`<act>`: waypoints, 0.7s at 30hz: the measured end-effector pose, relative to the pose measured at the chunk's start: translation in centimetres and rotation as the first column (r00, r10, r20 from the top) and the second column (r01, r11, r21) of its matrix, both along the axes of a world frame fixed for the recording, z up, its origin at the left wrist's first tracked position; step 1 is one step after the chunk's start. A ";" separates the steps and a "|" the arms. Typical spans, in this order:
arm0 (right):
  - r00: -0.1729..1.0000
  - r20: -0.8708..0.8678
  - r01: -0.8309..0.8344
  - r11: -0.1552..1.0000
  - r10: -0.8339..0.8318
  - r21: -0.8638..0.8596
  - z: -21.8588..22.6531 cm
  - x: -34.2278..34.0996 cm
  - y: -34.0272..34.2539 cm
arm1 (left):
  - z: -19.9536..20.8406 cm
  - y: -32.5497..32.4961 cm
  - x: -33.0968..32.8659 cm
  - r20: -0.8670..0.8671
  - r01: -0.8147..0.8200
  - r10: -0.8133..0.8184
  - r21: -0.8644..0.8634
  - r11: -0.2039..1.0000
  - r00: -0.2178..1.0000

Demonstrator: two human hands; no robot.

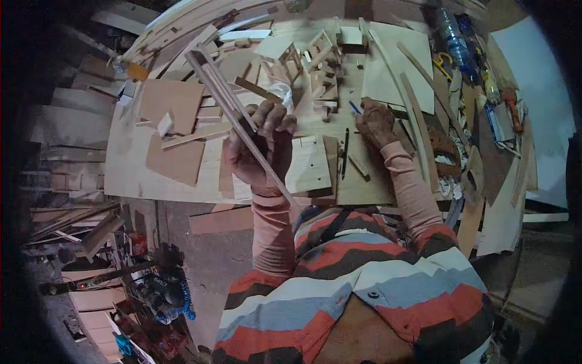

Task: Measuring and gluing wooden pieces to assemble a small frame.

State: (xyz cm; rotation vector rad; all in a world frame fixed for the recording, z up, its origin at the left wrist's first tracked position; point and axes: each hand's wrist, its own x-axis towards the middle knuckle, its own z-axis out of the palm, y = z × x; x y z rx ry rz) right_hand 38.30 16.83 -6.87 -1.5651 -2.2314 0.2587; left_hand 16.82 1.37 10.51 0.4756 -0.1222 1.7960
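My left hand point(260, 145) is raised over the near part of the workbench, its fingers closed around a long narrow wooden strip point(217, 91). The strip slants from upper left down towards my body, and a lengthwise groove seems to run along its far part. Farther right, my right hand point(377, 123) rests low over the bench with its fingers pinched on a blue pen point(354, 107). Between the hands lie a pale wooden board point(308, 165) with small dark holes, a dark pencil-like stick point(345, 155) and a short wooden piece point(359, 166).
Small wooden assemblies point(324, 82) stand at the back middle of the workbench point(130, 173). Thin brown panels point(171, 104) lie at left. On the right are long curved strips point(418, 130), a handsaw point(445, 155), a clear plastic bottle point(451, 36) and a red-handled tool point(513, 109).
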 end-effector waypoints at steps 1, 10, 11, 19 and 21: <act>1.000 0.002 0.000 1.000 0.000 -0.001 0.4 -0.1 -0.3 | -0.1 0.0 -0.2 -0.001 0.000 0.000 0.005 1.000 1.000; 0.963 -0.062 -0.266 0.895 0.262 -0.358 -9.4 0.7 -3.5 | 0.6 1.7 1.7 0.037 0.128 -0.130 0.050 0.990 0.991; 0.916 -0.250 -0.360 0.918 0.315 -0.164 -11.5 1.1 -3.6 | 0.7 2.0 2.0 0.034 0.133 -0.135 0.059 0.989 0.990; 0.993 0.046 -0.095 0.962 0.110 -0.255 1.2 -2.2 -6.8 | -0.3 1.3 1.7 -0.040 0.088 -0.085 0.080 0.993 0.996; 0.982 0.126 -0.087 0.927 0.142 -0.365 2.6 -2.2 -6.4 | -0.3 1.3 1.6 -0.065 0.082 -0.078 0.066 0.994 0.995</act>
